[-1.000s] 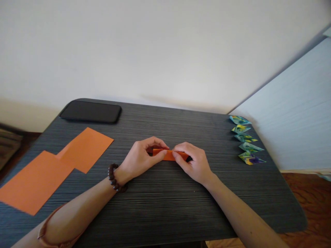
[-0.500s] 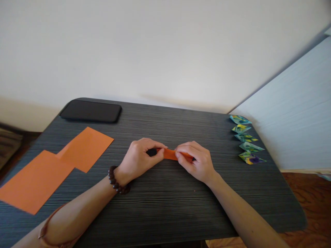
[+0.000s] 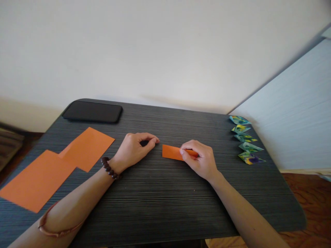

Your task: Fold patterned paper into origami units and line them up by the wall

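A narrow folded strip of orange paper (image 3: pixel 171 152) lies at the middle of the dark table, its left end bare. My right hand (image 3: pixel 200 157) pinches it between thumb and fingers near the right end, hiding part of it. To the left of the strip, apart from it, is my left hand (image 3: pixel 141 148), thumb and index tips together with nothing visible between them. A dark bead bracelet (image 3: pixel 110 168) circles my left wrist.
Two orange paper sheets (image 3: pixel 38 179) overlap on the left side. A black phone (image 3: pixel 93 111) rests at the back left. Along the right edge stand several folded patterned paper pieces (image 3: pixel 245 137) in a row. The wall (image 3: pixel 165 51) rises behind the table (image 3: pixel 160 213).
My left hand has let go of the orange strip and moved left, uncovering its left end. My right hand still grips the strip, slightly farther right.
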Available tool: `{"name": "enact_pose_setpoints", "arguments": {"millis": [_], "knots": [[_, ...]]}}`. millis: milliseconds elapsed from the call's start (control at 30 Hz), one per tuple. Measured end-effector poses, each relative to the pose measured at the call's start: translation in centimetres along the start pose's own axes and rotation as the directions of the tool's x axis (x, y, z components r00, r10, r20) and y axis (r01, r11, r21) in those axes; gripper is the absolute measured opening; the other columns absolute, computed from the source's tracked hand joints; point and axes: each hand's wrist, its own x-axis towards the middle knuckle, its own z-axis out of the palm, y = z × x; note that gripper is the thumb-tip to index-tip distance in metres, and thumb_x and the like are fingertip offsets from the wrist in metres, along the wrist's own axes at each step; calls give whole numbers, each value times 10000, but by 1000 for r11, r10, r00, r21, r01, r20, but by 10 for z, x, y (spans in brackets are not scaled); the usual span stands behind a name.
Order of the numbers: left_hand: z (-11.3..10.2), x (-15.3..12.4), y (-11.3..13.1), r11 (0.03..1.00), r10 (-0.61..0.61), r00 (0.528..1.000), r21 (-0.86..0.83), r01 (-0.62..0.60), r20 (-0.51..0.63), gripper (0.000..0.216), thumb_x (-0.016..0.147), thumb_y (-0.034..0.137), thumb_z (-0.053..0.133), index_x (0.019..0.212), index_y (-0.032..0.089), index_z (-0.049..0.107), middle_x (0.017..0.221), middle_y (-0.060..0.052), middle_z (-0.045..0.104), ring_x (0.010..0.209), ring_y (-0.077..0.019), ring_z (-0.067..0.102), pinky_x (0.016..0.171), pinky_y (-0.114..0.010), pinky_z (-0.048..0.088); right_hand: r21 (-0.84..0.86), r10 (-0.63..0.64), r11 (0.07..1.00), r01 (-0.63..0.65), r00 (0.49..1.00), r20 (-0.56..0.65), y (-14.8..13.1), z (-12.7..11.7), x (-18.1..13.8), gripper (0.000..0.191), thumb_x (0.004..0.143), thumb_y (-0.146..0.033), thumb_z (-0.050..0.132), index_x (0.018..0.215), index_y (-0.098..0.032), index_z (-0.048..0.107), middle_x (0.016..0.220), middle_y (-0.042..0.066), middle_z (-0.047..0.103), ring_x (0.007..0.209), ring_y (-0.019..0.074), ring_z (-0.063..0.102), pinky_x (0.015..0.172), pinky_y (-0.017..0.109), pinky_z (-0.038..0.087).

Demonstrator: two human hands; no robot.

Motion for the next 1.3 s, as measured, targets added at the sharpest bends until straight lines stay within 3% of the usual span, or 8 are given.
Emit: {"name": "enact_pose_setpoints", "arguments": {"millis": [167,400,600,800,967,1067,1167,1300], "knots": [[15,-5,9,988,154,977,-56,-147,146,232,832,337,545,989,227,675,927,5,709,834,-155,629,786,-245,453,-44,82,996,-76,984,158,0,12,1,88,832,-238,554,818,-223,639,774,-13,680,702,140,594,709,294,407],[13,-1,0,971,210,968,82,-223,136,191,859,297,514,919,219,678,848,5,692,772,-143,583,763,-261,413,-128,229,969,-213,966,124,8,12,4,85,809,-290,607,848,-233,656,762,-6,659,692,153,543,685,302,384],[17,-3,-1,948,277,950,122,-295,145,198,858,319,507,926,206,655,860,-13,678,801,-163,563,782,-309,391,-61,164,986,-157,977,135,3,14,3,62,821,-203,561,820,-201,623,722,-12,598,669,127,512,665,270,378],[16,-2,1,954,221,964,172,-245,146,102,785,198,530,793,181,630,748,7,637,722,-144,544,758,-305,397,-31,135,991,-132,981,136,-1,13,3,73,820,-183,541,783,-186,604,712,-9,590,654,120,507,672,264,382],[7,2,-6,955,184,976,212,-206,117,124,806,209,518,844,185,634,778,1,623,727,-143,545,741,-300,417,-74,210,977,-201,966,152,8,4,5,79,817,-196,556,775,-193,623,689,-16,597,635,117,515,660,262,378],[10,0,-7,919,302,948,233,-317,99,182,848,230,502,964,197,638,953,-34,606,875,-165,534,821,-320,410,-117,203,976,-185,966,162,12,6,4,74,818,-224,578,777,-203,635,680,-23,600,636,120,508,660,267,367],[16,-3,-4,847,422,879,251,-470,221,238,885,273,488,1076,258,629,1046,-32,584,949,-177,505,848,-336,397,-164,216,967,-196,969,116,12,14,3,82,815,-286,606,789,-216,643,685,-24,604,637,125,499,653,273,356],[21,-6,-3,798,436,858,324,-508,271,258,921,311,438,1078,268,637,1059,-31,591,980,-195,477,849,-357,387,-189,285,943,-273,958,37,10,18,2,148,764,-342,671,807,-207,629,714,-17,624,654,138,513,656,287,363]]}}
